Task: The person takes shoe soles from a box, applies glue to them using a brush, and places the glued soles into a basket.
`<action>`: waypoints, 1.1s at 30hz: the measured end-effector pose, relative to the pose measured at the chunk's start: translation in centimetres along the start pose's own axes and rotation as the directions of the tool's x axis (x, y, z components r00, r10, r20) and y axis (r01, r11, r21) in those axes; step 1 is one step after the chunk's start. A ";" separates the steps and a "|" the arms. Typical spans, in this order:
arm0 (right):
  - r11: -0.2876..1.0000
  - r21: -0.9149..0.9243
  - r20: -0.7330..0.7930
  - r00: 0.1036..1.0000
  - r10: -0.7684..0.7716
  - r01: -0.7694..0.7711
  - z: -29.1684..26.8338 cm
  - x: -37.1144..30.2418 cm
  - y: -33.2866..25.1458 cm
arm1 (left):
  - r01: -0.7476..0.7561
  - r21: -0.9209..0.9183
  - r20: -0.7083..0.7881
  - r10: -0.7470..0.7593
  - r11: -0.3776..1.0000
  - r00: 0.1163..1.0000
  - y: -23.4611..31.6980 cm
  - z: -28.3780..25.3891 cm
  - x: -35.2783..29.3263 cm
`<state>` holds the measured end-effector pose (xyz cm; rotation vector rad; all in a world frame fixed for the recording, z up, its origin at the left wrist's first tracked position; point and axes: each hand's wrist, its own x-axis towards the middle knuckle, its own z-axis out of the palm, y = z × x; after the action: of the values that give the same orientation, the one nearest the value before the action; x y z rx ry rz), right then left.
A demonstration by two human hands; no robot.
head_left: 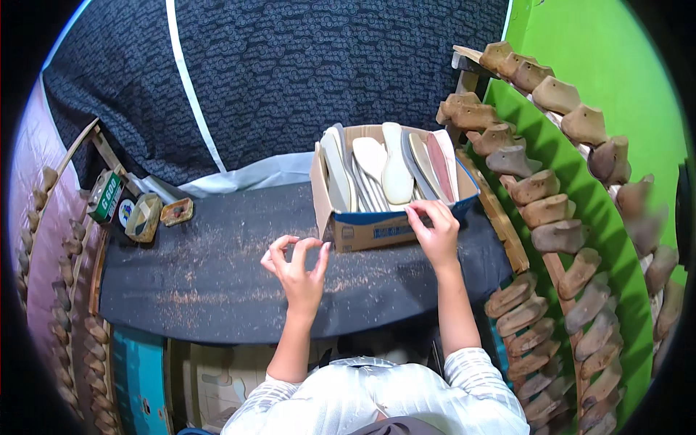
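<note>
A cardboard box [341,230] with blue edging stands on the dark-covered table, packed with upright shoe-sole-shaped pieces [396,170] in cream, grey and reddish brown. My left hand [296,272] is raised just left of the box's near left corner, index finger and thumb curled together in a pinch. Over the box's front rim is my right hand [437,232], its thumb and index finger also pinched. Whatever either pinch holds, if anything, is too small to make out. Whether the right fingertips grip the rim is unclear.
Light shavings dot the black table cover [232,319]. Wooden shoe lasts [536,187] line racks on the right; more lasts [61,319] hang at far left. A woven basket [143,217], a small tray [177,212] and a green-and-white container [106,196] sit at the table's left end.
</note>
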<state>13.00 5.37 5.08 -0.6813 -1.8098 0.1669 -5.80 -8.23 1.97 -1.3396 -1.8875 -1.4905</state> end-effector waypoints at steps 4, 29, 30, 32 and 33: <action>0.994 -0.086 0.155 0.986 -0.058 0.072 3.2 4.1 4.0 | -0.091 0.049 0.044 0.089 0.995 0.995 -0.6 2.4 2.0; 0.854 -0.054 0.471 0.767 -0.436 0.518 5.3 9.4 5.3 | 0.012 0.002 0.076 -0.012 1.000 0.997 -0.4 5.6 2.6; 0.864 -0.026 0.348 0.815 -0.464 0.503 5.2 9.3 4.5 | 0.021 -0.007 0.084 -0.020 1.000 0.996 -0.2 5.4 2.6; 0.844 0.009 0.247 0.817 -0.521 0.536 4.6 9.1 2.9 | 0.028 -0.007 0.064 -0.028 1.000 0.998 0.1 5.0 2.4; 0.822 0.057 0.167 0.806 -0.568 0.567 4.3 8.8 2.1 | 0.032 -0.011 0.050 -0.031 0.999 0.998 0.2 4.8 2.2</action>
<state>8.18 12.62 9.93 -0.0927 -2.1063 -0.1797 -5.50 -2.98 2.06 -1.3707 -1.9417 -1.4992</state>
